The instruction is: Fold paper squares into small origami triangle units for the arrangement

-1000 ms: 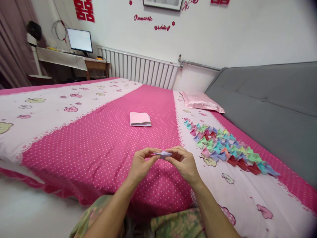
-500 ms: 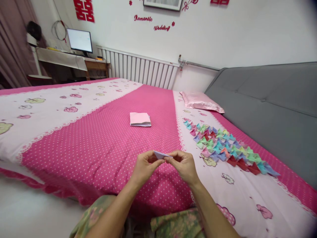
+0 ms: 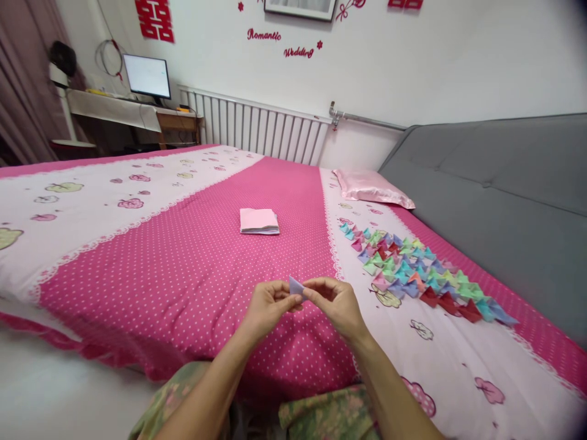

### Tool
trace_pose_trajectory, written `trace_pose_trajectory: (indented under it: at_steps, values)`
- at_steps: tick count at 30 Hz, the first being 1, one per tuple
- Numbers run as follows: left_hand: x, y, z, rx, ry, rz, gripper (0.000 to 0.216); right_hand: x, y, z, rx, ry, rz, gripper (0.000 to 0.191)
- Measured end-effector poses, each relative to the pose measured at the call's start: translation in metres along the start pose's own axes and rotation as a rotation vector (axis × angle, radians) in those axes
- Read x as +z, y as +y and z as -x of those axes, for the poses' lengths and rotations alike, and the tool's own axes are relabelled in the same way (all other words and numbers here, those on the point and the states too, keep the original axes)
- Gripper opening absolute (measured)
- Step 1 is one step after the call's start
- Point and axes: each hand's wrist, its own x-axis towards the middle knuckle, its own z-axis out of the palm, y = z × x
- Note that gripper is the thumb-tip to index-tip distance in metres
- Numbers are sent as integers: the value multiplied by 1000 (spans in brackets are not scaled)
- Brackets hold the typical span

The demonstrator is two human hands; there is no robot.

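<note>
A small folded piece of lavender paper (image 3: 295, 286) is held up between my two hands, over the front part of the bed. My left hand (image 3: 271, 305) pinches it from the left, thumb in front and fingers behind. From the right, my right hand (image 3: 334, 304) grips it with thumb and bent forefinger. Part of the paper is hidden by my thumbs and fingers. Beyond my hands lies a stack of square paper sheets (image 3: 259, 221) with a pink one on top. Off to the right, many small folded paper boats (image 3: 413, 269) in several colours stand in rows.
The bed has a pink dotted and white patterned cover (image 3: 192, 263). At the back right are a pink pillow (image 3: 372, 188) and a grey padded headboard (image 3: 499, 183). A radiator (image 3: 257, 125) lines the wall; a desk with a monitor (image 3: 147, 75) stands at the far left.
The lavender paper has turned from a flat, wide strip to a more upright, pointed shape, and my fingers have shifted on it. The stack and the paper boats have stayed put.
</note>
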Motion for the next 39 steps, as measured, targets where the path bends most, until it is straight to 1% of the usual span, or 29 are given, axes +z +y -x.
trace_pose_trajectory:
  at_steps: [3, 7, 10, 13, 18, 23, 27, 30, 36, 39]
  values:
    - [-2, -1, 0, -19, -45, -47, 16, -1, 1, -1, 14, -30, 22, 18]
    - [-6, -1, -1, 15, -84, -152, 12, -2, 1, -1, 35, -96, 29, 17]
    - [-7, -2, -2, 4, -93, -166, 11, -2, 2, 0, 34, -92, 39, 14]
    - [-4, -1, -2, -30, -50, -90, 15, -1, 3, -1, 73, -37, -24, 14]
    - [5, 2, 0, -83, 74, 66, 21, 2, 4, -1, 158, 100, -187, 14]
    - [7, 3, 0, -28, 132, 52, 21, 8, 3, 0, 188, 135, -245, 14]
    - [6, 4, -1, -14, 150, 36, 22, 10, 3, 1, 199, 116, -259, 15]
    - [4, 5, -1, -26, 138, 50, 22, 9, 4, 1, 207, 82, -280, 16]
    - [1, 5, -1, -79, 63, 177, 21, 6, 4, 1, 247, -8, -369, 19]
    - [-1, 4, -1, -65, 40, 202, 21, 5, 4, 1, 249, -31, -390, 18]
